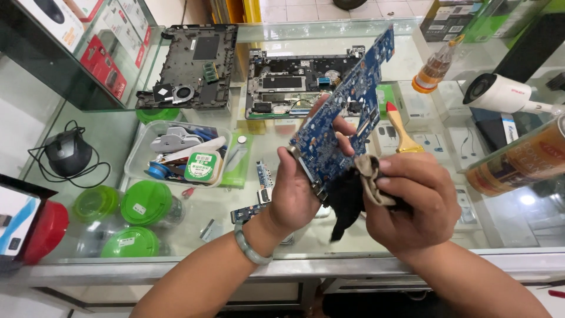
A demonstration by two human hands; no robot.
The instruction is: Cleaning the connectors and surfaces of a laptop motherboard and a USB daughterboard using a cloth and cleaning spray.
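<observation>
Glass surface [376, 232] of a display counter is carrying the work, with boxed goods showing through it underneath. Left hand [294, 191] is gripping a blue circuit board [341, 112], long and flat, tilting up and away above the surface; its grip is pressing together on the board's lower edge, thumb lying across the face. Right hand [412, 203] is pinching a soft cloth [368, 176], tan on one side and black on the other, against the board's lower corner; that grip is closing tight on the fabric. One jade-coloured bangle [250, 247] is sitting on the left wrist. Behind, two opened laptop shells are lying flat: a black bottom cover [191, 65] and a keyboard chassis [294, 85]. One wooden-handled paintbrush [400, 126] is lying just right of the board. Three green-lidded round tubs [147, 203] are clustering near the front left edge, beside one clear plastic tray [138, 150] of small parts. Open glass is remaining near the front right edge.
</observation>
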